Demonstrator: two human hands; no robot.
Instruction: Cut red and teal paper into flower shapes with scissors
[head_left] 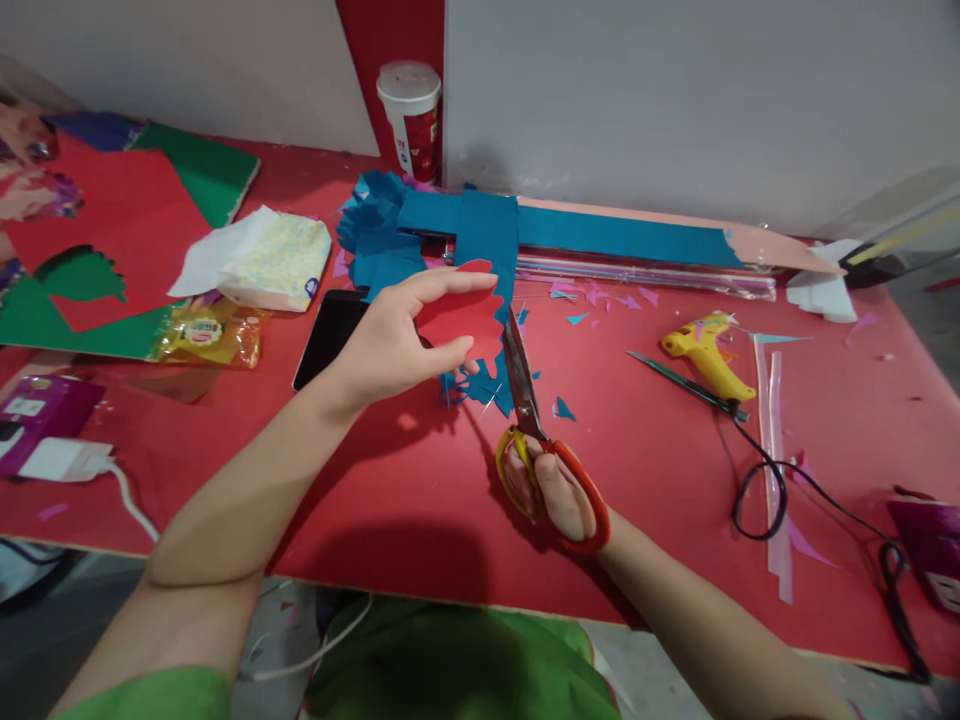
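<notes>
My left hand (pixel 397 335) pinches a red paper piece (pixel 461 315) with a scalloped edge, held above the red table (pixel 420 490). My right hand (pixel 551 495) grips scissors (pixel 529 415) with a yellow and an orange handle, fingers through the loops. The blades point up and away and meet the paper's right edge. Blue paper scraps (pixel 480 385) lie on the table just below the paper.
A black phone (pixel 330 335) lies under my left wrist. Blue paper strips (pixel 570 230) and a cup (pixel 411 115) sit at the back. A yellow glue gun (pixel 709 355) with its black cord lies to the right, a tissue pack (pixel 274 260) and red and green sheets to the left.
</notes>
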